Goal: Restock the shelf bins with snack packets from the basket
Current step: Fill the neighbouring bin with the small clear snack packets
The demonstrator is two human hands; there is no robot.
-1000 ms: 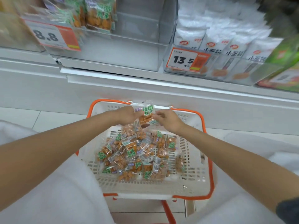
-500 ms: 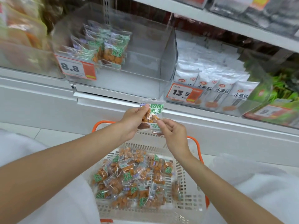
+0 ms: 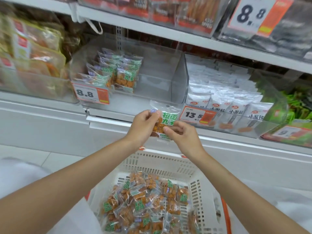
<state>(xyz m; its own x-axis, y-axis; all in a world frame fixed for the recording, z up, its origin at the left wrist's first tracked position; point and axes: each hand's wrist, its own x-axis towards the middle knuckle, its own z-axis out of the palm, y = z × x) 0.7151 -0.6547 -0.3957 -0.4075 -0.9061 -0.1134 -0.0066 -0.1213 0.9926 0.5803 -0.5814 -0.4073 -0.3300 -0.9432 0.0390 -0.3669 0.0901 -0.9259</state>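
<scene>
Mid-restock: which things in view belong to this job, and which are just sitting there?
Job: left hand and right hand, both pinching one snack packet; basket of matching packets; part-filled 8.8 bin.
Not job: white packets right of it; green packets; orange bags at far left.

An orange-and-white price tag reading 8.8 (image 3: 92, 94) hangs at the lower shelf's front, and another reading 13.5 (image 3: 197, 115) sits to its right, before rows of white packets (image 3: 228, 98). Green packets (image 3: 297, 105) lie further right. Blurred orange-brown bags (image 3: 38, 53) fill the far left. Above, reddish packs (image 3: 185, 12) stand beside a larger 8.8 tag (image 3: 253, 14).
</scene>
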